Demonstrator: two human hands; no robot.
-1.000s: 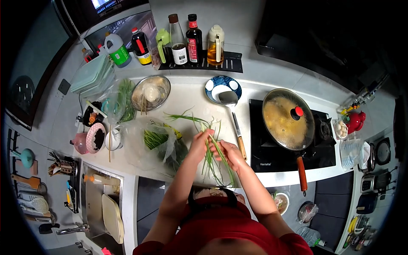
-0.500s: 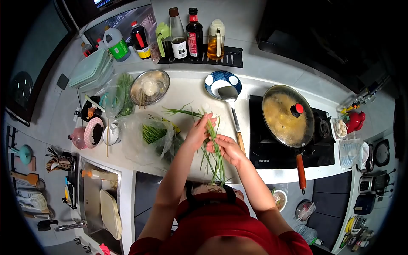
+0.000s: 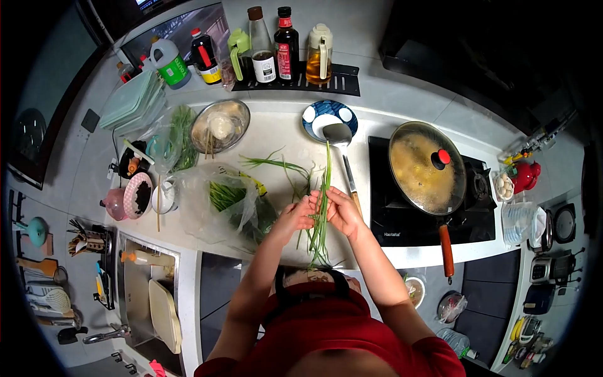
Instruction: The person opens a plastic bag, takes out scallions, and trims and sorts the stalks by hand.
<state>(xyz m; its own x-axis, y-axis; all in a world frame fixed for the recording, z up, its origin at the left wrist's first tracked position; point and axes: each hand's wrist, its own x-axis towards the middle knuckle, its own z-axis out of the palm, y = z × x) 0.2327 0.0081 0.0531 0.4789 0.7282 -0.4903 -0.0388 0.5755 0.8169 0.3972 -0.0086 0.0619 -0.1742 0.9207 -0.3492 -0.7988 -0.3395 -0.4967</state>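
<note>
Holding green stalks (image 3: pixel 321 235), one slim bundle: right hand (image 3: pixel 345 215), left of the lidded pan (image 3: pixel 427 168) and the nearer hand to it, thumb and fingers clamped on the stalks.
Left hand (image 3: pixel 296 217), one: farther left of the pan, fingers curved at the side of the bundle away from the pan; whether they pinch any stalk cannot be told.
Bundle, position: lengthwise between the hands, left of the pan, upper tips level with the pan's upper part, lower ends trailing below the level of its near rim.
Loose stalks (image 3: pixel 267 162), several: on the counter (image 3: pixel 276 135), left of the pan, beyond the left hand.
Spatula (image 3: pixel 347 169), one, metal head, wooden handle: just left of the pan, head over the blue-and-white bowl (image 3: pixel 311 119), itself up and left of the pan.
Plastic bag (image 3: pixel 195 210), clear, with greens (image 3: pixel 225 196) inside: well left of the pan.
Metal bowl (image 3: pixel 242 129), one, containing a pale lump (image 3: pixel 220 126): upper left of the pan, well apart.
Cooktop (image 3: pixel 396 223), black: under the pan.
Pan, particulars: glass lid with red knob, yellowish contents, wooden handle toward the person.
Red pot (image 3: pixel 526 176), one: right of the pan
</note>
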